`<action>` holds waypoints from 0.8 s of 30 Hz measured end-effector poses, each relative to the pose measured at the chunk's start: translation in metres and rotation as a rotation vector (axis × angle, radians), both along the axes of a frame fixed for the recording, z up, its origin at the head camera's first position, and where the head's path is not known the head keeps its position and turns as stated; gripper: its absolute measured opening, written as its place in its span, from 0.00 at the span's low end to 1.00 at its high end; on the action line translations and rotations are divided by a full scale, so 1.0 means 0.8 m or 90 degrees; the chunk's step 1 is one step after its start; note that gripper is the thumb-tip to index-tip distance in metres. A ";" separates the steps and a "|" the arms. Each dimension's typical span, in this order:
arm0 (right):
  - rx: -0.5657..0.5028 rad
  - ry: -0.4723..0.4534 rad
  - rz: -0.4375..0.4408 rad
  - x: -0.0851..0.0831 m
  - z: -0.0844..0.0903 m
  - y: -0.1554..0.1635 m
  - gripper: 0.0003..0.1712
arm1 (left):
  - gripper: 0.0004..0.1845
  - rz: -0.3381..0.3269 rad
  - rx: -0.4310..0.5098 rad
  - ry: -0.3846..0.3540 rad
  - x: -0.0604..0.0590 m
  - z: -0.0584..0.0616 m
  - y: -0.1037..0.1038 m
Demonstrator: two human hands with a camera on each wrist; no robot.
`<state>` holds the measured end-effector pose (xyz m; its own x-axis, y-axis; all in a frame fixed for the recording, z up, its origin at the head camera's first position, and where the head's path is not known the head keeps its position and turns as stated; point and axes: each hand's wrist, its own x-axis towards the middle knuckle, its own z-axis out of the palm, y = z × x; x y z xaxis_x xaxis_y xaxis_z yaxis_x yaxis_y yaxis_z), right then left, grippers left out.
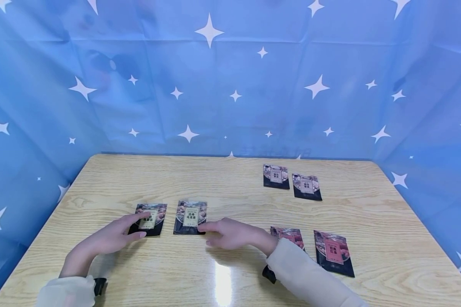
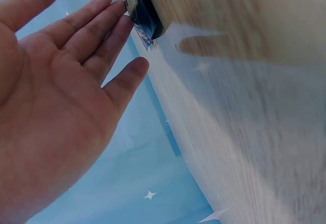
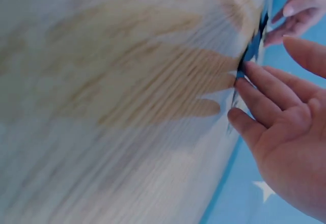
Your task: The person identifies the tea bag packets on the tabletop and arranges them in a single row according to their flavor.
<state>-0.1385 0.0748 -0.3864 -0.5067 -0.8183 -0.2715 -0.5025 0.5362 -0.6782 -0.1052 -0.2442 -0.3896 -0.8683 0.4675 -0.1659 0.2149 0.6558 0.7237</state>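
Two dark tea sachets with pale green labels lie flat, side by side, on the table. Over the left green-label sachet (image 1: 160, 213) reaches my left hand (image 1: 113, 234), its fingers extended across the pack and the thumb near its lower edge. My right hand (image 1: 230, 233) has its fingertips at the lower right corner of the right green-label sachet (image 1: 191, 216). In the left wrist view, the fingers (image 2: 97, 33) look straight and meet the edge of a dark sachet (image 2: 145, 12). Straight fingers (image 3: 265, 96) also touch a sachet edge (image 3: 249, 56) in the right wrist view.
Two red-label sachets lie on the right: one (image 1: 288, 233) partly hidden by my right forearm, the other (image 1: 333, 251) beyond it. Farther back are two purple-label sachets (image 1: 276, 175). The wooden table (image 1: 215, 179) ends at a blue star-patterned cloth (image 1: 230, 115).
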 end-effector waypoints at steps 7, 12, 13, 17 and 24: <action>-0.059 0.002 -0.022 -0.013 0.006 -0.007 0.25 | 0.32 0.000 -0.004 -0.004 0.000 0.001 0.000; -0.040 0.006 -0.034 -0.026 0.002 -0.015 0.26 | 0.32 -0.001 -0.011 -0.009 0.000 0.002 0.000; -0.033 0.004 -0.035 -0.027 0.001 -0.016 0.26 | 0.32 -0.002 -0.012 -0.011 -0.001 0.002 0.000; -0.021 -0.007 -0.035 -0.027 -0.002 -0.021 0.28 | 0.32 -0.003 -0.012 -0.013 -0.001 0.002 0.001; -0.018 -0.008 -0.019 -0.024 -0.003 -0.027 0.29 | 0.32 -0.001 -0.018 -0.004 0.000 0.001 0.000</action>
<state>-0.1575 0.0532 -0.3892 -0.5274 -0.8107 -0.2543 -0.4787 0.5307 -0.6994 -0.1054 -0.2440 -0.3885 -0.8660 0.4645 -0.1850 0.2113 0.6754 0.7065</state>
